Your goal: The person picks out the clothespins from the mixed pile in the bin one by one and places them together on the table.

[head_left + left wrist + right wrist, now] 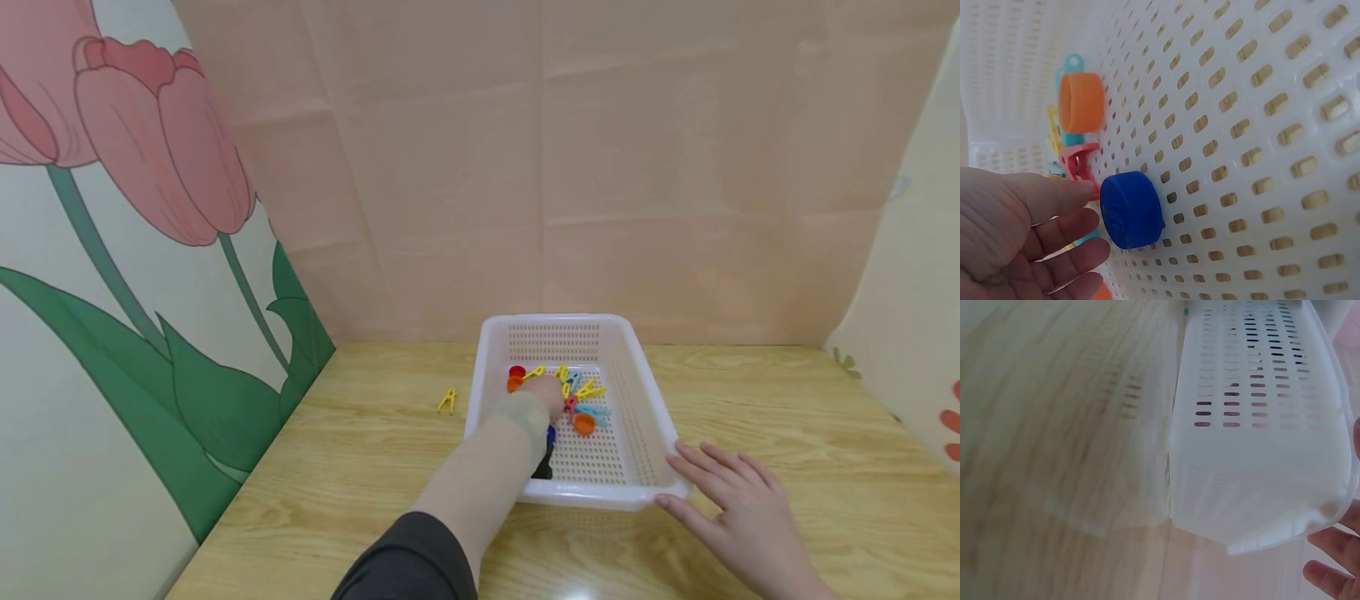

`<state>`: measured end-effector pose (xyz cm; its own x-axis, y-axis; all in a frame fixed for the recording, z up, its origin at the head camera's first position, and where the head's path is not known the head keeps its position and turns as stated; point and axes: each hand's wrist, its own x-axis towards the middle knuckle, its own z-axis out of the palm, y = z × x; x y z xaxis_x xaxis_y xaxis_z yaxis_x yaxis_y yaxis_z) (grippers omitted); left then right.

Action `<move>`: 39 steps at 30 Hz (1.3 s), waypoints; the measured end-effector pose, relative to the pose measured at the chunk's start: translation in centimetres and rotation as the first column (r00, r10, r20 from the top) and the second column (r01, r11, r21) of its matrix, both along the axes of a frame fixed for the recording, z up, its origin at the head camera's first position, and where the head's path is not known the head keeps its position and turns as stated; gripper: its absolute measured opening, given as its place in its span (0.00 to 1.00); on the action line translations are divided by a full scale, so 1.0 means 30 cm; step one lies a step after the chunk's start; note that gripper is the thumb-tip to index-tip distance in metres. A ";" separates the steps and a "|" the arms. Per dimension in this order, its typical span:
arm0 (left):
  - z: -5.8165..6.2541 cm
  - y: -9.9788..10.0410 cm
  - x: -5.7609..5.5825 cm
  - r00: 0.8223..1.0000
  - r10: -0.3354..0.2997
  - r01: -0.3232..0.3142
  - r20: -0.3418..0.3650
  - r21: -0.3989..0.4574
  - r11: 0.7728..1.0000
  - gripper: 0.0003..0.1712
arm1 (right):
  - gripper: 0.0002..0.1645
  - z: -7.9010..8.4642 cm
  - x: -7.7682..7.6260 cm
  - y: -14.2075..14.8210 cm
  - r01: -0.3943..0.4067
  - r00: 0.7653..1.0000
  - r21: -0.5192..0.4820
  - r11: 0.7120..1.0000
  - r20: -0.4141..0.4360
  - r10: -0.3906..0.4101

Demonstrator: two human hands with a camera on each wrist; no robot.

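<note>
My left hand (545,392) reaches down inside a white plastic basket (651,379). In the left wrist view its fingers are loosely bent, and nothing shows between them and the thumb. The thumb tip lies close to a pink clothespin (1077,157) and a blue bottle cap (1132,210); whether it touches either I cannot tell. An orange cap (1083,102) sits beyond. Several yellow clothespins (590,389) and light blue clothespins (595,411) lie on the basket floor. My right hand (738,508), fingers extended and spread, rests at the basket's near right corner.
A single yellow clothespin (447,401) lies on the wooden table (360,467), left of the basket. Red and orange caps (515,383) are by the basket's left wall. Behind the table hangs a pinkish-brown sheet (450,167); a tulip-painted wall (150,275) stands at left.
</note>
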<state>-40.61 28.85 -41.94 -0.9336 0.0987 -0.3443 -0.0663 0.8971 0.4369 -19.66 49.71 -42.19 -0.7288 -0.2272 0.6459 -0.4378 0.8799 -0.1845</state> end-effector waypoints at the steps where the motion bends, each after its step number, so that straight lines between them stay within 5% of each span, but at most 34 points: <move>1: 0.000 0.000 -0.002 1.000 -0.014 0.014 -0.005 -0.019 1.000 0.13 | 0.34 0.000 0.000 0.000 0.001 1.000 0.002 1.000 -0.001 -0.001; 5: -0.003 -0.003 -0.008 0.997 -0.076 0.073 -0.029 -0.100 0.992 0.13 | 0.34 0.001 0.001 -0.001 0.000 1.000 0.007 1.000 -0.003 0.000; 14: -0.008 -0.007 0.005 1.000 -0.002 0.001 0.026 0.033 0.999 0.14 | 0.34 -0.001 -0.001 0.002 -0.009 1.000 -0.006 1.000 -0.005 0.009; 24: -0.004 -0.001 0.020 0.994 -0.107 0.107 0.010 -0.118 0.987 0.23 | 0.34 -0.005 0.000 0.003 -0.001 1.000 -0.006 1.000 -0.009 0.001; 33: -0.004 -0.002 0.016 0.998 -0.058 0.059 0.013 -0.076 0.995 0.25 | 0.34 -0.006 0.000 0.003 -0.008 1.000 -0.007 1.000 -0.017 0.008; 39: -0.003 -0.011 0.009 0.995 -0.095 0.093 -0.018 -0.067 0.993 0.20 | 0.34 -0.006 -0.002 0.003 -0.003 1.000 -0.006 1.000 0.006 0.003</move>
<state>-40.35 28.52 -42.03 -0.9283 0.1640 -0.3337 0.0281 0.9259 0.3767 -19.72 49.79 -42.36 -0.7321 -0.2252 0.6428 -0.4390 0.8776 -0.1925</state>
